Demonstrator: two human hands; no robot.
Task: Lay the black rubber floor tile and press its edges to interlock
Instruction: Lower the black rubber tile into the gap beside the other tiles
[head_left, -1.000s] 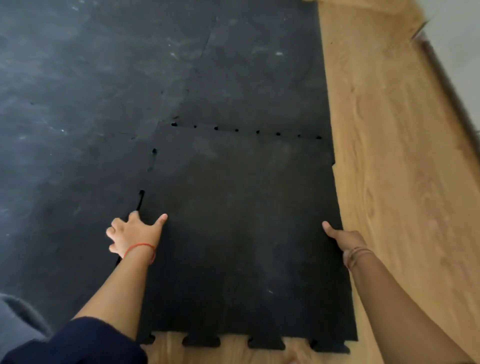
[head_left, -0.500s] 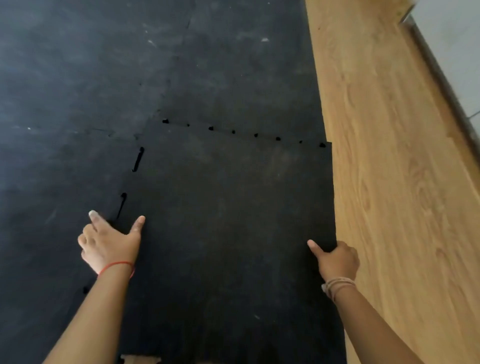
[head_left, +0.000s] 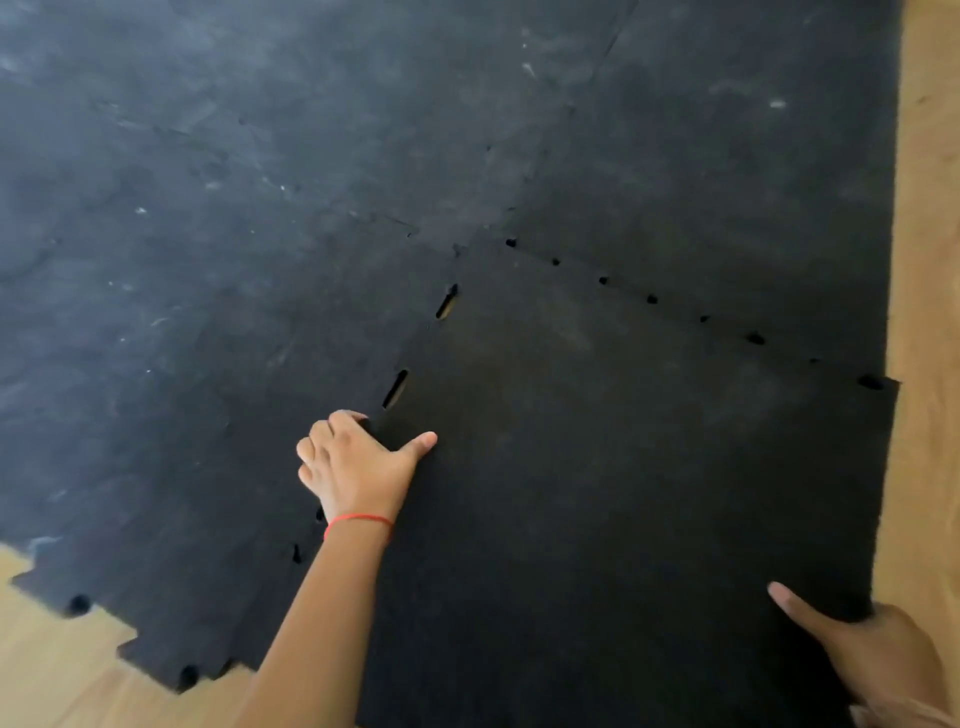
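The black rubber floor tile (head_left: 623, 467) lies at the right of the laid black matting (head_left: 260, 208). Its far seam shows a row of small gaps, and its left seam shows two open slots (head_left: 395, 388). My left hand (head_left: 356, 467), with a red string at the wrist, rests on the tile's left edge just below those slots, fingers curled at the seam and thumb spread onto the tile. My right hand (head_left: 872, 639) grips the tile's right edge near the lower right, thumb on top and fingers hidden under the rim.
Light wooden floor (head_left: 924, 260) runs along the right side and shows again at the lower left (head_left: 47, 649), past the matting's toothed front edge.
The view has swung left and down. My left hand slid up the left seam and curled onto the edge. My right hand keeps its hold on the right edge.
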